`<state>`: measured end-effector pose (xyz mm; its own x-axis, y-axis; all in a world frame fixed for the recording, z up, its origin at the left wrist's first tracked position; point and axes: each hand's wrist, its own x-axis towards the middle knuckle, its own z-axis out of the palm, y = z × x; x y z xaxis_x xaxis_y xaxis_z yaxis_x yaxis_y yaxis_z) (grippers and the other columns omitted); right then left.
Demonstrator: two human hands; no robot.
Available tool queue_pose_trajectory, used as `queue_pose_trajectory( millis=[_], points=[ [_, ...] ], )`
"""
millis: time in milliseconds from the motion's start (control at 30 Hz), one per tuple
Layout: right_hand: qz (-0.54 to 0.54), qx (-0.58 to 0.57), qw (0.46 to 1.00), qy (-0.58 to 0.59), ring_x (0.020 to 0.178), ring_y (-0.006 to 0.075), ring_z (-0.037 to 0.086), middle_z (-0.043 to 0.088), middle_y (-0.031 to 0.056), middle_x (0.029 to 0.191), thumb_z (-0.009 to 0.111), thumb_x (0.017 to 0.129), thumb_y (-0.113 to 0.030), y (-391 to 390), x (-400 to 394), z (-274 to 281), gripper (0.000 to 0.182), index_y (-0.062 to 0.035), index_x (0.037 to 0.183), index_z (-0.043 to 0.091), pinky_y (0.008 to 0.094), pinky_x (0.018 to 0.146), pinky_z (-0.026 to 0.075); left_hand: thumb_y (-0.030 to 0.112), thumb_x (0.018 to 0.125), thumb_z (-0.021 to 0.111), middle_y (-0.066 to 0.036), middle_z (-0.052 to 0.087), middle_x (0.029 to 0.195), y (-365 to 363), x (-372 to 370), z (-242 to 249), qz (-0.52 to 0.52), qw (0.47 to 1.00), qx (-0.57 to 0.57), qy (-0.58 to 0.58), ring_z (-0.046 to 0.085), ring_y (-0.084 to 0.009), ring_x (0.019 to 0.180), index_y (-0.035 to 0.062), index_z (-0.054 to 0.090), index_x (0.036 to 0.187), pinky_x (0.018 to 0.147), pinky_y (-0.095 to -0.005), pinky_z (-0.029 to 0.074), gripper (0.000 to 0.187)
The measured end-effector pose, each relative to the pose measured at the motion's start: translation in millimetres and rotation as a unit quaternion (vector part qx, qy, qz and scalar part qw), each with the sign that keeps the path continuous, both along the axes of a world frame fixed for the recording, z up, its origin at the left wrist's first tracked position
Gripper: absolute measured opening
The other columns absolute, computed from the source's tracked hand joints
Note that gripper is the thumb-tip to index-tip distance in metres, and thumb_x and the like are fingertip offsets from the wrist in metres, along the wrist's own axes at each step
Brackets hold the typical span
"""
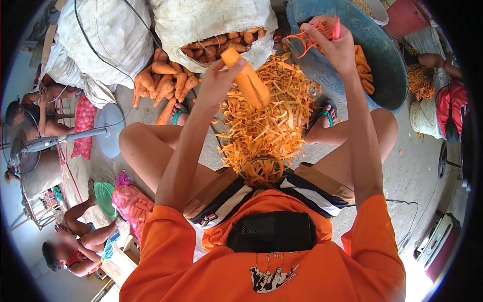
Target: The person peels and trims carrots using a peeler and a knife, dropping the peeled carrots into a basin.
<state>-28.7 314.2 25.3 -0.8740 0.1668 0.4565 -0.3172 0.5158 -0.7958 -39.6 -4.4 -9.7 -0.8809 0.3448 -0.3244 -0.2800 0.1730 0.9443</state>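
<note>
My left hand (217, 84) is closed around the upper end of a thick peeled carrot (247, 83), which has a dark split near its lower end. In my right hand (333, 49) is a red-orange peeler (305, 41), its pinkish handle rising between the fingers. The peeler is apart from the carrot, off to its right. Below both hands, a large heap of carrot peelings (266, 118) covers the floor between my feet and reaches up to my lap.
A white sack (216, 17) of unpeeled carrots lies open ahead, with loose carrots (163, 80) spilling beside it. A blue tub (387, 75) with peeled carrots stands at right. A fan (65, 140) and two people are on the left; another person sits far right.
</note>
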Motion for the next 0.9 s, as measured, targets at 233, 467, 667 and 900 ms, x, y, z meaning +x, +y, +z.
queue_pose_trajectory(
  millis=[233,467,667,900],
  points=[
    [-0.038,-0.021,0.998,0.045,0.078,0.0075,0.067,0.074,0.0021,0.084,0.082,0.091,-0.030,28,6,6,0.028,-0.0042,0.096,0.073,0.0255,0.073,0.054,0.065,0.078,0.080,-0.017,0.048,0.148,-34,-11,34,-0.005,0.948,0.311,-0.074,0.049,-0.0315,0.135,0.0069,0.042,0.150,0.104,-0.0484,0.051,0.100],
    [-0.015,-0.053,0.997,0.051,0.081,0.0061,0.067,0.073,0.0012,0.087,0.081,0.092,-0.024,24,5,7,0.023,-0.0032,0.098,0.073,0.0247,0.073,0.053,0.059,0.074,0.084,-0.029,0.022,0.163,-44,11,32,-0.207,0.839,0.444,-0.236,0.035,-0.0444,0.147,0.0066,0.024,0.159,0.096,-0.0557,0.059,0.117],
    [0.033,-0.001,0.999,-0.012,0.076,0.0067,0.066,0.071,0.0010,0.081,0.080,0.093,-0.028,5,15,0,0.026,-0.0037,0.097,0.070,0.0255,0.069,0.053,0.067,0.099,0.052,-0.020,0.051,0.142,-14,36,64,-0.002,0.845,0.476,-0.244,0.066,-0.0286,0.107,0.0089,0.042,0.150,0.075,-0.0348,0.062,0.078],
    [0.045,0.095,0.984,-0.147,0.071,0.0180,0.070,0.071,0.0089,0.079,0.081,0.089,-0.033,-25,17,-8,0.031,-0.0064,0.100,0.071,0.0345,0.069,0.054,0.073,0.100,0.037,-0.011,0.066,0.125,-12,36,30,-0.008,0.927,0.271,-0.260,0.069,-0.0236,0.105,0.0085,0.049,0.143,0.087,-0.0385,0.060,0.078]
  ],
)
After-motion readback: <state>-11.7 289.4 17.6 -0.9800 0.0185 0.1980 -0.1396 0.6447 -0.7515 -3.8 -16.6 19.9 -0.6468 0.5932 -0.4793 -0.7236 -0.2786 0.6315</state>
